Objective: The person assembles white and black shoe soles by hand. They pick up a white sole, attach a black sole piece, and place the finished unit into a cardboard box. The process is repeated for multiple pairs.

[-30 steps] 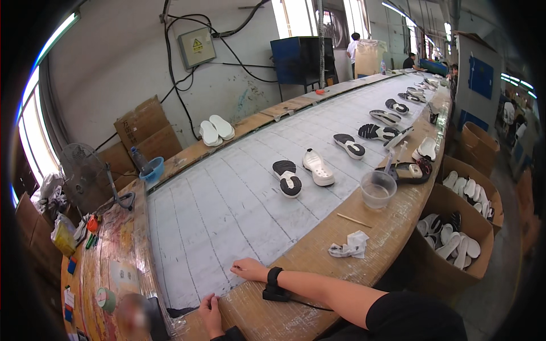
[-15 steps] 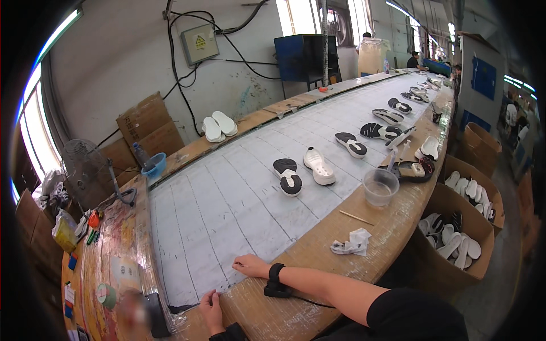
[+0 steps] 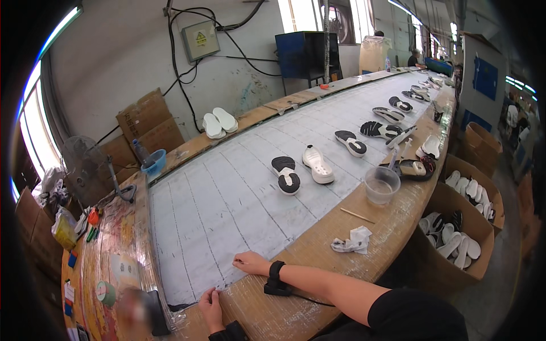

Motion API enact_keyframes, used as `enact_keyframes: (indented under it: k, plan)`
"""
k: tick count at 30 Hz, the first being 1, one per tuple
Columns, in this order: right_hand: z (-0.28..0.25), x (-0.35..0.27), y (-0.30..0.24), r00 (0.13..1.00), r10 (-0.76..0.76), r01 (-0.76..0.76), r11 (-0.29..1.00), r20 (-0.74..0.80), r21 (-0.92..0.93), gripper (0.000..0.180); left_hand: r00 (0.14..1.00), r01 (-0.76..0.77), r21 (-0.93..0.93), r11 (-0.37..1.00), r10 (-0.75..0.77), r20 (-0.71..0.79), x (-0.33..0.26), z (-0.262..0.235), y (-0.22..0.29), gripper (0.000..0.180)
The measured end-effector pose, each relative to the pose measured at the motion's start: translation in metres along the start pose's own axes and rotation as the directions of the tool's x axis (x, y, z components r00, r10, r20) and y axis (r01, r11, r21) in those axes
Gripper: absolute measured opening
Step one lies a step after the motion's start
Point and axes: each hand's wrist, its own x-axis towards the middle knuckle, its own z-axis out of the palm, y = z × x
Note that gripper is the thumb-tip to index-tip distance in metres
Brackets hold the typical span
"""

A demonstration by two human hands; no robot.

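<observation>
My right hand (image 3: 251, 263) rests on the near edge of the long white lined work surface, its fingers curled together; a small pale spot shows at the fingertips, too small to name. Closer to me and further left, my left hand (image 3: 211, 310) lies on the wooden border, fingers bent in and nothing visible in them. Ahead on the white surface (image 3: 199, 210), a black-and-white shoe sole (image 3: 286, 175) lies tread up beside a white sole (image 3: 318, 165). More soles, such as a black-and-white one (image 3: 350, 143), run in a row toward the far end.
On the right border are a clear plastic bowl (image 3: 382, 185), a thin wooden stick (image 3: 357, 215) and a crumpled white cloth (image 3: 352, 241). Cardboard boxes (image 3: 455, 250) of soles stand beyond it. A fan (image 3: 85, 165), blue basin (image 3: 153, 162) and tape roll (image 3: 106, 294) are left.
The view has shifted slightly. Both hands stay in nearly the same place, with only a small change in the right fingers.
</observation>
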Motion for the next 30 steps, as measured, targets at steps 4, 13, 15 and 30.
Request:
enact_keyframes:
  k: [4, 13, 15, 30]
  plan:
    - [0.0013, 0.0003, 0.0047, 1.0, -0.014, 0.014, 1.0, -0.014, -0.001, 0.028, 1.0, -0.012, 0.026, 1.0, 0.012, 0.014, 0.0008, 0.0001, -0.0006, 0.017]
    - [0.0014, -0.0001, 0.0017, 1.0, 0.002, -0.002, 1.0, -0.017, 0.003, 0.028, 1.0, -0.005, 0.017, 1.0, 0.004, 0.011, -0.0003, -0.0004, -0.0014, 0.017]
    - [0.0008, -0.0003, 0.002, 1.0, -0.002, 0.002, 1.0, -0.01, 0.003, 0.027, 1.0, 0.001, 0.006, 1.0, -0.001, 0.007, -0.0012, 0.0006, 0.0011, 0.017]
    - [0.0023, 0.0, 0.0036, 1.0, 0.003, -0.003, 1.0, -0.023, 0.027, 0.026, 1.0, -0.015, 0.026, 1.0, 0.015, 0.01, -0.0003, -0.0004, -0.0014, 0.017]
